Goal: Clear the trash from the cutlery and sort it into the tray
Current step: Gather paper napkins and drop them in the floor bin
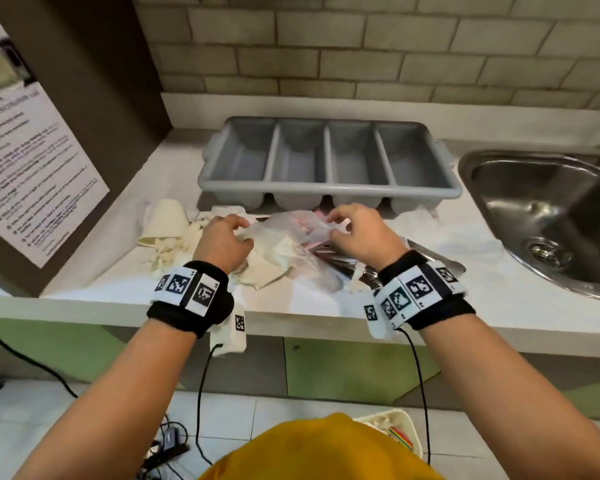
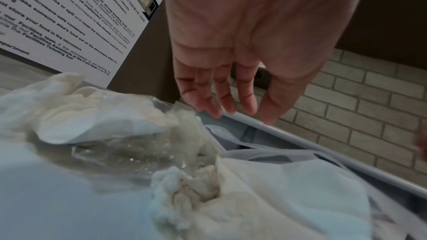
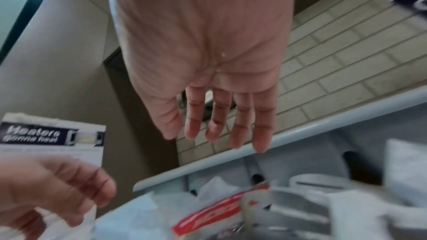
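Observation:
An empty grey four-compartment cutlery tray (image 1: 326, 188) stands at the back of the white counter. In front of it lies a heap of trash: a tipped paper cup (image 1: 165, 220), crumpled tissues (image 1: 267, 265) and a clear plastic bag (image 1: 291, 226). Metal cutlery (image 1: 426, 252) pokes out from under the heap on the right. My left hand (image 1: 238, 225) hovers over the tissues (image 2: 184, 189) with relaxed fingers and holds nothing. My right hand (image 1: 336, 220) hangs over the bag, its fingers straight (image 3: 215, 134), above a red-and-white wrapper (image 3: 215, 213). The tray rim (image 2: 323, 156) (image 3: 300, 134) lies just beyond both hands.
A steel sink (image 1: 551, 209) is set into the counter on the right. A brown cabinet side with a printed notice (image 1: 32, 150) closes off the left. A tiled wall stands behind the tray. On the floor below sits a small cream bin (image 1: 395, 431).

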Available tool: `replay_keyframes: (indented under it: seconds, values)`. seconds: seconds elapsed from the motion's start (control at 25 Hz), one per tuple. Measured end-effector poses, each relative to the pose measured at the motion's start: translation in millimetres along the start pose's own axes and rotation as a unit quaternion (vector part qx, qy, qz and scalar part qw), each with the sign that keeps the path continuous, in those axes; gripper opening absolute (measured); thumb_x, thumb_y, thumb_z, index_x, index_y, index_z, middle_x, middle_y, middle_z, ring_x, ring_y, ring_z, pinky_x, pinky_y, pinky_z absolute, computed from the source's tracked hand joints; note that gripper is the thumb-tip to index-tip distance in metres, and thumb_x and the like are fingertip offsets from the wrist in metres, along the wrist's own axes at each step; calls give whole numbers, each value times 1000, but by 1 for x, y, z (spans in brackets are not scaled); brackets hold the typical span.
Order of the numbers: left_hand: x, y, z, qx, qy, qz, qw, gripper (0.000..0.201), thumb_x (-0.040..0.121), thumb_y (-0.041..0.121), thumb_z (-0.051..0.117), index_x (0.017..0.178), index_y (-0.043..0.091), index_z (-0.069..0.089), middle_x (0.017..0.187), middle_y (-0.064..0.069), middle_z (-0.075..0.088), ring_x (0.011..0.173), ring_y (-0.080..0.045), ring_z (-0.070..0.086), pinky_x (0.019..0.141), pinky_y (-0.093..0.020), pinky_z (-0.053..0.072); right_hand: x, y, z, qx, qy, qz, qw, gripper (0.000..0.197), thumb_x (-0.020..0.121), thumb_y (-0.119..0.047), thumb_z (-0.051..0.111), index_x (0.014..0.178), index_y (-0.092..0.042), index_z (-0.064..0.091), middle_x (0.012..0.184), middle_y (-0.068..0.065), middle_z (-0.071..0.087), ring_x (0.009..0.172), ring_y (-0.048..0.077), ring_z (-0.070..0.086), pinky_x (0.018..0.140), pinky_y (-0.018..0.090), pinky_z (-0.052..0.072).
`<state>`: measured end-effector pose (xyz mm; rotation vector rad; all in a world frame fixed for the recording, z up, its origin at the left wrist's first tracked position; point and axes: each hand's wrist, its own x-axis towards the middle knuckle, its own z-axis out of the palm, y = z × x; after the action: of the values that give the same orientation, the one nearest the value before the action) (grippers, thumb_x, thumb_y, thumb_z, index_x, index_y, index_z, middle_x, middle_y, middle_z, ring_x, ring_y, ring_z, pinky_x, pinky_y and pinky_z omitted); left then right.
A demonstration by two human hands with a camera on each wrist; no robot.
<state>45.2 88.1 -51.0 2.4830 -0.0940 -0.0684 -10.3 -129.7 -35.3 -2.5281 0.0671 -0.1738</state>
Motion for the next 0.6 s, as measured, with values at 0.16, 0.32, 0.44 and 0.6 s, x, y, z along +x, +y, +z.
replay_keyframes:
  seconds: [0.16, 0.32, 0.44, 0.6]
  values:
    - [5, -11, 5, 6, -55, 0, 998, 43, 77, 24, 72, 114, 7, 58, 118, -13, 61, 110, -26, 56, 92, -29, 42, 28, -31, 33, -145, -134, -4, 980, 83, 65, -46, 76, 136, -34, 35, 149, 14, 24, 138, 38, 22, 113, 53, 25]
    - [6, -23, 23, 52, -110, 18, 992, 67, 65, 43, 78, 119, 13, 52, 120, -7, 58, 116, -25, 52, 100, -34, 43, 52, -32, 51, -224, -226, 33, 948, 95, 60, -53, 76, 139, -46, 24, 157, 14, 12, 143, 43, 6, 115, 63, 8]
    - [14, -32, 36, 137, -116, 60, 982, 92, 53, 61, 74, 130, 21, 43, 133, -3, 50, 126, -24, 44, 112, -42, 31, 63, -30, 56, -163, -241, 35, 956, 77, 67, -46, 75, 135, -34, 40, 138, 8, 50, 131, 36, 37, 112, 50, 29]
    - [27, -30, 42, 199, -106, 100, 969, 109, 47, 70, 69, 138, 25, 31, 143, -1, 43, 133, -23, 38, 111, -42, 26, 65, -33, 58, -31, -156, 40, 986, 40, 80, -21, 69, 119, -15, 61, 123, 8, 63, 115, 24, 56, 99, 30, 40]
